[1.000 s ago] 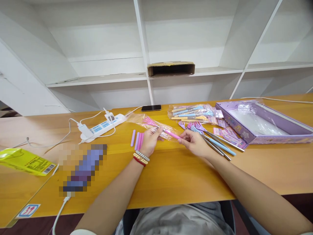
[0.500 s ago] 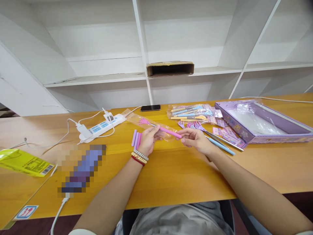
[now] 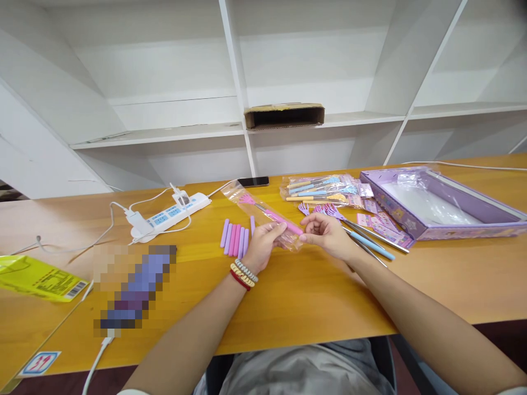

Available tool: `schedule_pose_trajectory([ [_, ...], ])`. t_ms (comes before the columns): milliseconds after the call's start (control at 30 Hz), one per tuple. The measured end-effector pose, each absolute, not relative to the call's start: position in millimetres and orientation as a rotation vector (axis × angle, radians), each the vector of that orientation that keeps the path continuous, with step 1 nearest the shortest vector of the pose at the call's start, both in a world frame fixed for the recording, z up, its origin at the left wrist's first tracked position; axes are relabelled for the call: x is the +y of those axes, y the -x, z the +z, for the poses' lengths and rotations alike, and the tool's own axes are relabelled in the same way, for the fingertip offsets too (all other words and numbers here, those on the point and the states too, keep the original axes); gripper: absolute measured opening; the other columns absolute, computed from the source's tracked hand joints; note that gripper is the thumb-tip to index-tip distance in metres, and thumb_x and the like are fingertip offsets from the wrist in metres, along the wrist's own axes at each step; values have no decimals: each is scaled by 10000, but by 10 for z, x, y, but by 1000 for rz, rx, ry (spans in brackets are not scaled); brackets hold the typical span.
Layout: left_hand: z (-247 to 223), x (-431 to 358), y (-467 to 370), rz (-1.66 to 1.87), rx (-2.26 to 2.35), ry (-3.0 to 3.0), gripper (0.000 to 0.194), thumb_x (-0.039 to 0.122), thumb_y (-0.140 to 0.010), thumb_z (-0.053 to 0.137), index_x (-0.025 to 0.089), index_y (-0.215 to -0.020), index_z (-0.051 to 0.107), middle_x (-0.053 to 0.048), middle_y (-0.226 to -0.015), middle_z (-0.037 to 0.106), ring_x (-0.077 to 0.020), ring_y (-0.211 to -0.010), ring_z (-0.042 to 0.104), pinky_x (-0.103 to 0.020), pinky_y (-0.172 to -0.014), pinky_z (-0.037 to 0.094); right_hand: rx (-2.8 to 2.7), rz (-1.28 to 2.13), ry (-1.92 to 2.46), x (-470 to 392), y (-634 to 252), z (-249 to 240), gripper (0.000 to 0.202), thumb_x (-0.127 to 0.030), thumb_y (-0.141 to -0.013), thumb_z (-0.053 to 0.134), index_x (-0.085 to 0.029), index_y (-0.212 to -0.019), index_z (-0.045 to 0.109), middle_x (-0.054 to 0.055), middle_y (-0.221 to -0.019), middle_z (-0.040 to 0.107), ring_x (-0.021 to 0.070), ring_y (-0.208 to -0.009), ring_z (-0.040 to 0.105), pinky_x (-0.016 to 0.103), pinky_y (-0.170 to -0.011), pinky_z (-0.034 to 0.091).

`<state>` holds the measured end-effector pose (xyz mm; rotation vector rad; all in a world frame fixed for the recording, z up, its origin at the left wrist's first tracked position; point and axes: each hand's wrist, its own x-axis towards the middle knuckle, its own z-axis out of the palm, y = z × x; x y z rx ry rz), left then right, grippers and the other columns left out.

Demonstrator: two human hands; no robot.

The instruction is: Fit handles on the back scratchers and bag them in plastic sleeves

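Note:
A pink back scratcher (image 3: 284,222) with a claw-shaped head lies inside a long clear plastic bag (image 3: 234,192). My left hand (image 3: 265,241) is closed around the bagged handle, thumb on top. At the handle's lower end, my right hand (image 3: 323,233) pinches the edge of the bag, its fingertips close to the handle's tip. Beside my left hand is a row of several pink and purple handle sleeves (image 3: 234,240), partly hidden by that hand. Just beyond my right hand lie loose back scratchers (image 3: 329,211) with purple and pink claws, metal rods and a blue grip.
Bagged back scratchers (image 3: 321,189) and printed cards (image 3: 385,225) lie near a purple box (image 3: 428,233) on the right. Leftward are a power strip (image 3: 171,214), a pixelated phone (image 3: 135,291) and a yellow packet (image 3: 45,278). A black phone (image 3: 253,181) rests at the back.
The bagged scratcher has tilted more steeply, its handle end lower. My left hand has shifted right and down the handle, uncovering more sleeves. My right hand has barely moved.

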<state>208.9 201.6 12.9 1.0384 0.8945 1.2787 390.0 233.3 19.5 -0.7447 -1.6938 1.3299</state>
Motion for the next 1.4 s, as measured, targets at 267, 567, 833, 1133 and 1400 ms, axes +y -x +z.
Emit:
schedule_pose_trajectory([
  [267,161,1979,-2112,1148,905,-1139,235,342,-720,652,114,-775,662,-41,-679,647,-99,-574,565,-214,-551,444,-1836,1371,750,2279,-3924,249,348,-387,-625,726,-151,-832,574,-29,-625,534,80,-550,476,226,-542,385],
  [567,108,1996,-2095,1030,907,-1055,277,394,-726,632,120,-763,655,-72,-709,665,-132,-615,600,-222,-531,437,-1975,1386,796,2270,-3949,283,313,-461,-734,609,-153,-786,591,23,-686,614,104,-582,511,231,-535,393],
  [833,79,1988,-2125,945,987,-1059,350,453,-702,641,107,-758,633,-86,-652,655,-135,-562,608,-207,-483,429,-2207,620,902,2233,-3896,192,197,-355,-779,552,-172,-737,613,23,-632,608,109,-553,502,233,-541,372],
  [1133,102,1983,-2126,891,1014,-1065,374,473,-708,629,105,-780,626,-100,-698,671,-137,-572,623,-196,-476,429,-2187,748,905,2240,-3882,192,199,-317,-786,549,-178,-893,643,38,-764,676,129,-607,568,246,-572,419],
  [1400,113,2019,-2103,879,1047,-977,413,521,-712,594,113,-756,639,-101,-675,679,-138,-525,623,-185,-417,411,-2179,970,788,2251,-3873,199,261,-270,-828,489,-194,-1026,640,49,-987,678,181,-839,619,288,-725,465],
])
